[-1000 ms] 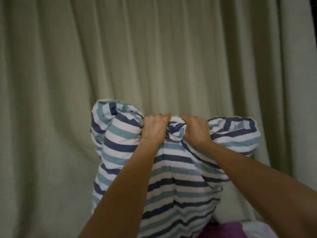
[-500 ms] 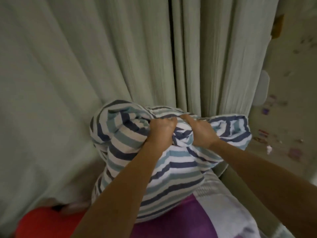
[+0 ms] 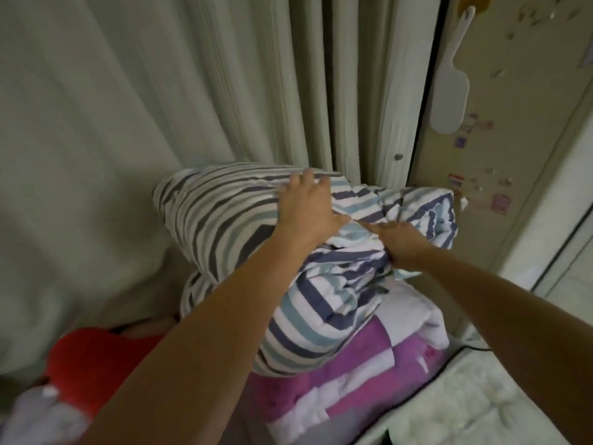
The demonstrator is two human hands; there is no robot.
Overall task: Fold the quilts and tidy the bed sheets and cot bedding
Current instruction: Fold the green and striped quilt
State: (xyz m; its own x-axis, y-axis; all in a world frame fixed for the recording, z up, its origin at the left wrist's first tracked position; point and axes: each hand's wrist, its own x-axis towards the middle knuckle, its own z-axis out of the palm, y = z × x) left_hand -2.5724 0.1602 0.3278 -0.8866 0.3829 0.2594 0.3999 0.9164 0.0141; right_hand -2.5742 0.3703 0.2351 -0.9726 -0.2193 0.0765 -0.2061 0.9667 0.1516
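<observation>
A bundled quilt (image 3: 224, 220) with navy, teal and white stripes lies on top of a folded purple and white quilt (image 3: 346, 374), against the curtain. My left hand (image 3: 308, 210) rests flat on the top of the striped quilt, fingers spread. My right hand (image 3: 401, 242) is closed on a bunch of the striped fabric at the bundle's right side. Both forearms reach in from the bottom of the view.
A pale green curtain (image 3: 128, 107) hangs behind the pile. A beige wall (image 3: 513, 123) with stickers and a white hanging brush (image 3: 449, 91) stands to the right. A red cushion (image 3: 96, 364) lies at lower left, a pale quilted mattress (image 3: 465, 406) at lower right.
The striped quilt has come down from in front of the curtain onto the purple quilt. My left hand has let go of the fabric and now lies flat on it.
</observation>
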